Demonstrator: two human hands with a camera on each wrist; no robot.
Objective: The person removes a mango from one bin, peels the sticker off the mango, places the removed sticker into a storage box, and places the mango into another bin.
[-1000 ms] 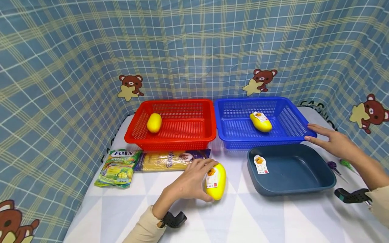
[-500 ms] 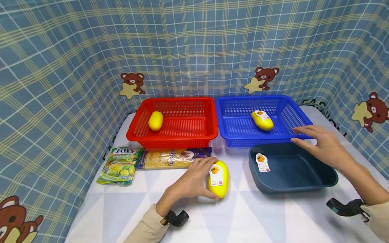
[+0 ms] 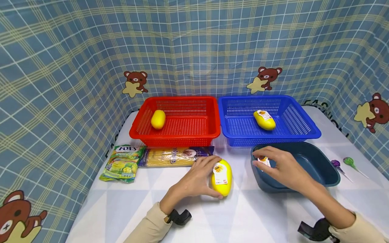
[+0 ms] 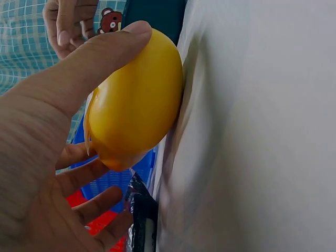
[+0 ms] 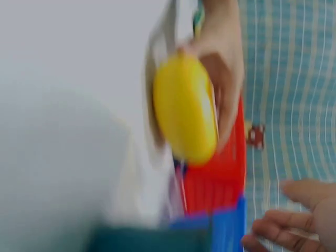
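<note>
A yellow mango (image 3: 225,187) with a white label (image 3: 220,173) stands on the table, and my left hand (image 3: 197,180) grips it between thumb and fingertips. In the left wrist view, the thumb lies across one end of the mango (image 4: 137,100) and the fingers spread round the other. My right hand (image 3: 284,168) is over the left part of a dark teal basin (image 3: 332,182), fingers apart and holding nothing. Its thumb and fingertips frame a mango-picture label (image 3: 265,161) on the basin's inner wall. The right hand (image 5: 299,220) appears blurred in the right wrist view.
A red basket (image 3: 179,136) and a blue basket (image 3: 273,136) stand side by side behind, each with a mango inside. A candy bag (image 3: 123,163) and a pasta packet (image 3: 168,157) lie at left. Two lollipops (image 3: 348,161) lie right of the basin.
My right hand has moved left from the blue basket's right corner, across the teal basin to its label. My left hand keeps its grip on the mango, which has barely shifted.
</note>
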